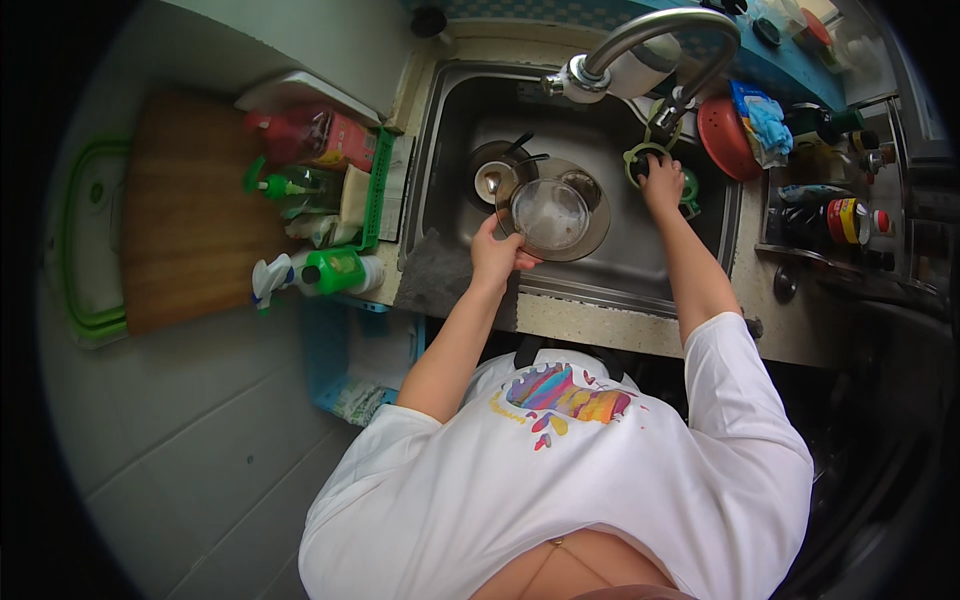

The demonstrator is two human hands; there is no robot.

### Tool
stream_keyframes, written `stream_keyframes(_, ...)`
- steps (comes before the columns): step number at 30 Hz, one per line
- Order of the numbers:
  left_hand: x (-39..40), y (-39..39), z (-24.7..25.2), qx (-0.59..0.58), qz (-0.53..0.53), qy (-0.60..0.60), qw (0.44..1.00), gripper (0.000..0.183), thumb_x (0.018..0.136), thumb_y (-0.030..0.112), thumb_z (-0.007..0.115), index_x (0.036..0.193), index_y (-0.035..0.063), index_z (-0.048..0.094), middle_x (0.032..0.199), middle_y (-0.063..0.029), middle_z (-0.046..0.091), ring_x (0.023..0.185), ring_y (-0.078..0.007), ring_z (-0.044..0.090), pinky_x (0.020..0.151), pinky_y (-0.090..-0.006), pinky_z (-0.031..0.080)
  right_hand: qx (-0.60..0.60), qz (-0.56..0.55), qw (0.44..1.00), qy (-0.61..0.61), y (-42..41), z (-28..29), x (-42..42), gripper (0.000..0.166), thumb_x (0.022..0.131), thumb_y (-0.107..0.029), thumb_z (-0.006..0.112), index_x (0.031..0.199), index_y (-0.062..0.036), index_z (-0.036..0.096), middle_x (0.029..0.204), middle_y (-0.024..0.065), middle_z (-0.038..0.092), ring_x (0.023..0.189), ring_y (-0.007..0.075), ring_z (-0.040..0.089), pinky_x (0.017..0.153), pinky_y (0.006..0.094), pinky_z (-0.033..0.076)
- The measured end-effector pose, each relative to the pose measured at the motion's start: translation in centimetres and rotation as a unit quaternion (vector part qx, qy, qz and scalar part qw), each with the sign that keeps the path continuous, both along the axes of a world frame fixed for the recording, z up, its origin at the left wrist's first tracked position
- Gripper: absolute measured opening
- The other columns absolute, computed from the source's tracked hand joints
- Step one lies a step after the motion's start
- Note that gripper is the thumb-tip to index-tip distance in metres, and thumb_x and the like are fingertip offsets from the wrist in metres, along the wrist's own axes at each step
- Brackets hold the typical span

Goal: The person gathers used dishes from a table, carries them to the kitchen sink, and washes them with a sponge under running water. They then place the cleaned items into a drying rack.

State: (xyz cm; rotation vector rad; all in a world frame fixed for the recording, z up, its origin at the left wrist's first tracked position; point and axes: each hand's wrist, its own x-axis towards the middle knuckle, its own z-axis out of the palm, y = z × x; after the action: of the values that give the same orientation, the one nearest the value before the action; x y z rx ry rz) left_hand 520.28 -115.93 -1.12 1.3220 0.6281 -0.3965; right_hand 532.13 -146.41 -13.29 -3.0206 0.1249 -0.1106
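Note:
My left hand (501,253) grips the near left rim of a brownish see-through glass plate (598,232) over a stainless steel sink (630,259). A clear round piece (551,214) lies on or shows through the plate. Behind it, at the sink's left, sits a dark bowl (480,154) with a small white-rimmed dish (491,180) and dark utensil handles (519,142). My right hand (661,180) reaches to the sink's right side, its fingers at a dark item inside a green-rimmed holder (634,155); their grip is partly hidden. A green cup-like item (688,187) is beside that hand.
A curved metal faucet (660,19) with a white filter arches over the sink. At left are a green basket (379,187), soap bottles (337,271) and a wooden board (195,217). A red colander (724,139) and a rack of bottles (840,217) stand right. A grey cloth (450,281) hangs over the counter edge.

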Motion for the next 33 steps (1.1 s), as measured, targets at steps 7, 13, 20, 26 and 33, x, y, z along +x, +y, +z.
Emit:
stream_keyframes(7,-0.1,-3.3,-5.7,0.091,-0.103,0.067,0.988,0.059,0.077,-0.008,0.055,0.134,-0.0021,0.040,0.086,-0.0217,0.065,0.052,-0.0256,0.066,0.042,-0.0292,0.054,0.069,0.007,0.990,-0.121,0.0,-0.2,-0.7,0.037,0.069,-0.025,0.075,0.102,-0.0117,0.065,0.103,0.0079,0.059,0.102,0.0286,0.052,0.087,0.0423,0.041)
stream_keyframes(13,1.6,-5.8,-12.7,0.066,-0.064,0.186,0.978,0.052,0.077,-0.013,0.047,0.128,-0.0023,0.040,0.092,-0.0244,0.063,0.053,-0.0319,0.066,0.052,-0.0394,0.061,0.147,-0.093,0.969,-0.177,1.2,2.4,-2.9,0.050,0.070,-0.022,0.075,0.115,-0.0127,0.056,0.118,0.0091,0.051,0.113,0.0301,0.046,0.097,0.0443,0.038)
stream_keyframes(20,4.0,-5.7,-20.4,0.125,-0.143,0.272,0.943,0.042,0.081,-0.012,0.054,0.121,0.0013,0.049,0.095,-0.0221,0.064,0.061,-0.0378,0.066,0.045,-0.0356,0.059,0.041,-0.280,0.939,-0.198,-5.4,10.3,-20.6,0.046,0.080,-0.025,0.067,0.124,-0.0232,0.053,0.134,0.0130,0.037,0.123,0.0381,0.034,0.099,0.0531,0.030)
stream_keyframes(26,3.8,-5.1,-28.6,0.093,-0.042,0.356,0.929,0.020,0.090,-0.001,0.050,0.108,0.0024,0.058,0.095,-0.0203,0.063,0.069,-0.0363,0.067,0.049,-0.0433,0.060,0.107,-0.461,0.881,-0.003,-13.9,5.7,-28.8,0.052,0.082,-0.051,0.063,0.128,-0.0283,0.053,0.137,0.0193,0.040,0.126,0.0391,0.038,0.100,0.0563,0.031)
stream_keyframes(33,4.9,-5.2,-24.4,0.194,-0.266,0.259,0.908,0.025,0.085,0.002,0.052,0.108,0.0023,0.062,0.100,-0.0188,0.063,0.077,-0.0370,0.066,0.051,-0.0418,0.059,0.333,-0.305,0.883,-0.126,-11.3,2.9,-23.9,0.026,0.091,-0.015,0.053,0.115,-0.0037,0.054,0.104,0.0130,0.058,0.094,0.0271,0.058,0.080,0.0358,0.048)
